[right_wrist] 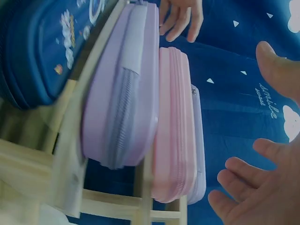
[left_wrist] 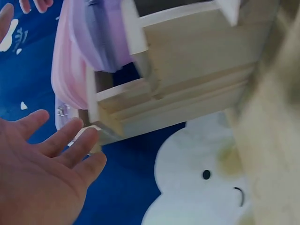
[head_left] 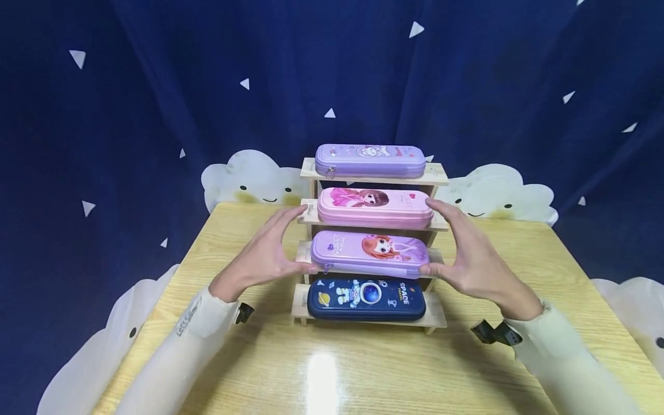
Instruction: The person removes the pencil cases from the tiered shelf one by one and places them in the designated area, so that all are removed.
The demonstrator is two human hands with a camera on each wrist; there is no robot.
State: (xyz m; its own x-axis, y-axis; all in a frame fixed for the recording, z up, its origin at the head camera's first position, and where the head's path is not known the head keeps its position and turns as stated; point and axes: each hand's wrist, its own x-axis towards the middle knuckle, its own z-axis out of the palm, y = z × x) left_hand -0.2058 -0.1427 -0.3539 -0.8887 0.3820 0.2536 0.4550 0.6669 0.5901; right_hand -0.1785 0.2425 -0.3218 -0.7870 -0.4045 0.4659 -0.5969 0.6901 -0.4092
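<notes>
While one pink case (head_left: 358, 216), two purple cases (head_left: 342, 253) and one navy case (head_left: 332, 311) lie singly on four tiers of one wooden rack (head_left: 436, 314), the left hand (head_left: 264, 248) and right hand (head_left: 476, 256) flank them, spread wide. One table (head_left: 249, 369) bears everything.

Lettering
“SPACE” is shown on navy case (head_left: 366, 301) at three o'clock, “SWEET” on lower lilac case (head_left: 353, 252), “Lets” on left sleeve (head_left: 194, 334), “smile” on curtain (right_wrist: 229, 122).

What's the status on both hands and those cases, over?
Left hand: fingers spread, holding nothing. Right hand: same. Four zip cases on wooden rack, one per tier. No obstacle visible.
</notes>
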